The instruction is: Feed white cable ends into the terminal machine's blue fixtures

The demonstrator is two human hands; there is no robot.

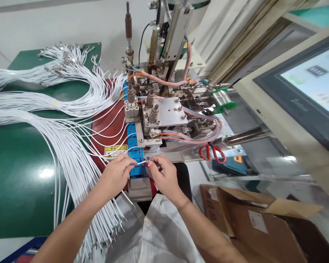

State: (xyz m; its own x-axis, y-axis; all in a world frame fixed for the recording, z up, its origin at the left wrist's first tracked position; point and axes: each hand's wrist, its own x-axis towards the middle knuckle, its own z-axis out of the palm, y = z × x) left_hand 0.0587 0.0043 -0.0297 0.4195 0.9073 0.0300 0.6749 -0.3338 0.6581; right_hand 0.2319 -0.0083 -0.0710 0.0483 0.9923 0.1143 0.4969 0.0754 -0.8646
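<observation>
Both hands meet at the near end of a row of blue fixtures (132, 141) on the machine. My left hand (120, 171) pinches a white cable (141, 162) just left of a small red light. On the cable's right end, my right hand (163, 171) is closed with thumb and forefinger together; the cable tip between them is too small to make out. Several white cables run from the blue fixtures to a large bundle (68, 157) at the left, whose loose ends hang beside my left forearm.
A metal machine (164, 111) with hoses and a solder spool (222, 101) stands ahead. Red-handled scissors (212, 152) lie at its right edge. A monitor (298, 95) juts in at the right, above an open cardboard box (252, 223). A green table (22, 175) is at the left.
</observation>
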